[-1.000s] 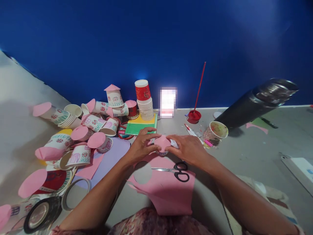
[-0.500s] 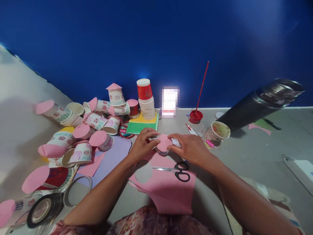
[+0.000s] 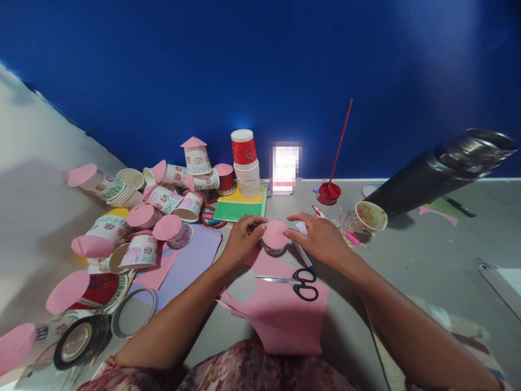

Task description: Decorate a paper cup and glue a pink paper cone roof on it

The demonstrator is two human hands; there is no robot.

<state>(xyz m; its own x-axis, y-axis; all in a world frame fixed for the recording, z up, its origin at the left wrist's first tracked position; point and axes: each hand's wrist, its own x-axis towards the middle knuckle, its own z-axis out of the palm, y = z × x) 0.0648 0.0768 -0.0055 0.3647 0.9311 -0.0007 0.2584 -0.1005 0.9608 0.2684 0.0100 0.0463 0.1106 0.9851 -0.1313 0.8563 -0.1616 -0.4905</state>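
Observation:
A pink paper disc (image 3: 275, 234) covers the top of a decorated paper cup (image 3: 273, 250) at the middle of the table. My left hand (image 3: 245, 237) is closed round the disc's left edge, thumb and fingers on it. My right hand (image 3: 315, 236) is at the disc's right edge, its thumb tip against the rim and its fingers apart. A white glue tube (image 3: 302, 228) shows beside the right fingers. Black-handled scissors (image 3: 303, 283) lie on a pink paper sheet (image 3: 285, 320) in front of both hands.
Many paper cups with pink discs (image 3: 138, 252) crowd the left, near tape rolls (image 3: 134, 313). Behind stand stacked cups (image 3: 248, 179) and a bright blurred screen (image 3: 285, 168). To the right are a red pot (image 3: 328, 194), a paper cup (image 3: 371, 216) and a dark bottle (image 3: 431, 174).
My right fingers have spread and moved slightly right of the disc, showing more of the glue tube. The whole view has shifted a little.

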